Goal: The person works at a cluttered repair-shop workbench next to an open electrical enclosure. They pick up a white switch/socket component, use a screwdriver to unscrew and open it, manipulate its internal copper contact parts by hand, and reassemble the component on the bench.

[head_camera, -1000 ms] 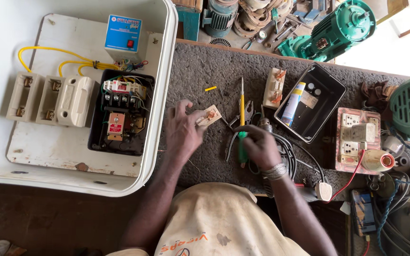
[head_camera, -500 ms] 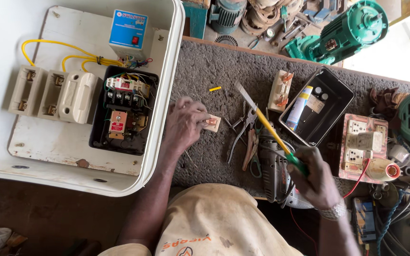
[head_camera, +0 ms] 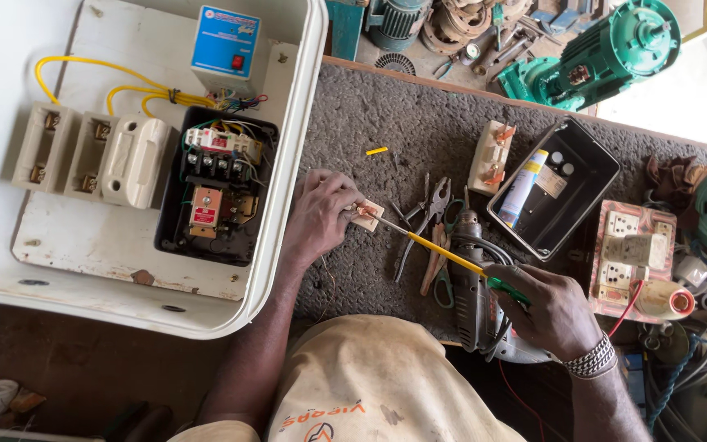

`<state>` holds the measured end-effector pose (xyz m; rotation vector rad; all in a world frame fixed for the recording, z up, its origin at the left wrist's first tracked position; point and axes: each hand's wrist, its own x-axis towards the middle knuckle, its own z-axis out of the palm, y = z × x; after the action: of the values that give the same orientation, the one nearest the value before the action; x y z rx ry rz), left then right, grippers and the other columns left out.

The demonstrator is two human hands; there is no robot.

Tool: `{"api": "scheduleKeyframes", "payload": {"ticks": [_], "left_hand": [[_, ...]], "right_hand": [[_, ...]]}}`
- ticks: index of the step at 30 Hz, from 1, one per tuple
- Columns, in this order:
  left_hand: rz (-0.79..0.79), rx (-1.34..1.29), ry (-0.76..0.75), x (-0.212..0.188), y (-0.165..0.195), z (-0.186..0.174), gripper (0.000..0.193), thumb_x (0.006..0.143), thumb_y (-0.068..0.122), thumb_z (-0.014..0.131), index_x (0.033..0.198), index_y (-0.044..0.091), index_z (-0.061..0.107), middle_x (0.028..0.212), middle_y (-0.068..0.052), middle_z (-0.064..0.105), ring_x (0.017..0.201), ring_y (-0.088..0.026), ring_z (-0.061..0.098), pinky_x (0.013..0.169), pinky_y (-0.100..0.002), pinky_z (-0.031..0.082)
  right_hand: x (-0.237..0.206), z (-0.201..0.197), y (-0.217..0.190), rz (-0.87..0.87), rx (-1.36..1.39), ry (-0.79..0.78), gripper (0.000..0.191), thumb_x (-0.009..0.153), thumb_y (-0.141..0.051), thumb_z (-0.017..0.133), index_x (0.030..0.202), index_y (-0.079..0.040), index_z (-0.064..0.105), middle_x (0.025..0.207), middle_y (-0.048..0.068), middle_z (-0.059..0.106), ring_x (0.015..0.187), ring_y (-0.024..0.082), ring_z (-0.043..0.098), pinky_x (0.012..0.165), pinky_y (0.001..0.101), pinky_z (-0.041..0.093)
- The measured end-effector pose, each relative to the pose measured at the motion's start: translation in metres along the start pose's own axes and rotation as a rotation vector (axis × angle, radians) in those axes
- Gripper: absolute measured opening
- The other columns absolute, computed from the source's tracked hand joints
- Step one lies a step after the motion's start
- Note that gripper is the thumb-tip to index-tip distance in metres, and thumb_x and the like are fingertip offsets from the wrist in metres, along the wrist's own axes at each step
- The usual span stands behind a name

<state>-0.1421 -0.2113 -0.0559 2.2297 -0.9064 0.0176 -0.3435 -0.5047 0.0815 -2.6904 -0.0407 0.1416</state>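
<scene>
The left hand point(head_camera: 321, 214) was down on the grey workbench point(head_camera: 419, 131), just beside the right wall of the white enclosure point(head_camera: 292, 205), fingers curled and pinching a small cream fuse carrier point(head_camera: 367, 215) flat against the mat. The right hand point(head_camera: 546, 311) sat near the front edge of the bench, fist wrapped tight round the green handle of a yellow-shafted screwdriver point(head_camera: 452, 260); the tip was touching the copper part of the carrier. The shaft ran slantwise over the pliers point(head_camera: 423, 217) and the grey drill point(head_camera: 472, 282) lying between the two hands. Behind the right hand stood an open black box point(head_camera: 587, 192), and a short yellow wire offcut point(head_camera: 376, 151) lay towards the bench's back edge.
</scene>
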Motion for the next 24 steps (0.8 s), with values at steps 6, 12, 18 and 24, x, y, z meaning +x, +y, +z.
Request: {"api": "scheduleKeyframes", "payload": {"ticks": [6,12,18,24], "left_hand": [[0.022,0.011,0.027,0.001,-0.006,0.007,0.031,0.074,0.007,0.087,0.102,0.013,0.075,0.111,0.002,0.065,0.119,-0.024,0.052,0.106,-0.044,0.046],[-0.059,0.010,-0.019,0.002,0.003,0.000,0.027,0.075,0.008,0.086,0.100,0.015,0.076,0.111,0.002,0.062,0.118,-0.024,0.051,0.104,-0.045,0.046],[-0.067,0.014,-0.026,0.003,0.011,-0.004,0.026,0.074,0.010,0.087,0.097,0.014,0.077,0.112,0.002,0.062,0.116,-0.025,0.050,0.105,-0.045,0.045],[-0.075,0.005,-0.008,0.002,0.011,-0.003,0.028,0.073,0.007,0.086,0.100,0.013,0.078,0.113,0.002,0.062,0.117,-0.024,0.051,0.106,-0.044,0.045]], "right_hand": [[0.014,0.001,0.004,-0.032,0.081,-0.032,0.036,0.083,-0.021,0.076,0.118,-0.016,0.072,0.086,0.006,0.076,0.065,0.023,0.074,0.058,0.0368,0.061],[0.020,-0.006,0.004,-0.054,0.153,-0.027,0.037,0.083,-0.021,0.076,0.118,-0.013,0.072,0.084,0.010,0.077,0.063,0.023,0.074,0.058,0.0367,0.059],[0.024,-0.009,-0.001,0.059,0.165,-0.104,0.037,0.085,-0.023,0.073,0.120,-0.012,0.074,0.066,0.010,0.073,0.046,0.020,0.069,0.048,0.0365,0.053],[0.026,-0.011,0.002,0.178,0.208,-0.185,0.039,0.086,-0.025,0.070,0.123,-0.013,0.074,0.051,0.008,0.066,0.036,0.015,0.060,0.041,0.0346,0.048]]}}
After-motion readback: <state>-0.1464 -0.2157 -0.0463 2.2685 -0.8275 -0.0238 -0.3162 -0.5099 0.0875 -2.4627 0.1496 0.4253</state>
